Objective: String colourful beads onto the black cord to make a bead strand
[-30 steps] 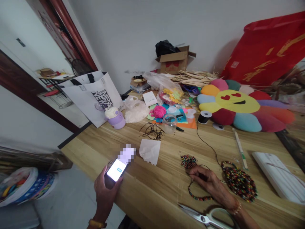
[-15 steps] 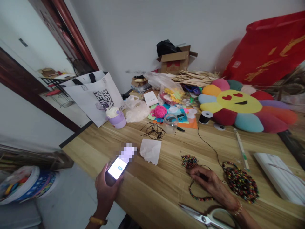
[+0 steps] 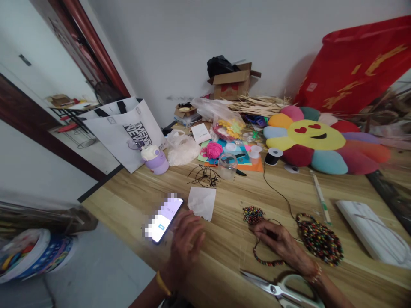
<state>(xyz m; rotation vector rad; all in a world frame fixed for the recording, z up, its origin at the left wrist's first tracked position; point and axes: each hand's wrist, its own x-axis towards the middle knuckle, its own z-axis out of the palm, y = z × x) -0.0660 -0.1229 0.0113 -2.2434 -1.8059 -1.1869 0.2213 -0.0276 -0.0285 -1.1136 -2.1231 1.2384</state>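
A lit phone lies flat on the wooden table near its left edge. My left hand rests on the table just right of the phone, fingers loosely spread and holding nothing. My right hand lies curled on a black cord with a short strand of coloured beads looping out from under it. A small heap of beads sits just beyond its fingers. A larger heap lies to its right. The cord runs back to a black spool.
Scissors lie at the near edge by my right wrist. A white paper scrap, glass jar, purple cup, white bag, flower cushion and white box surround the work spot. A bucket stands on the floor, left.
My left hand has put the phone down on the table and moved to its right. My right hand stays on the beaded cord.
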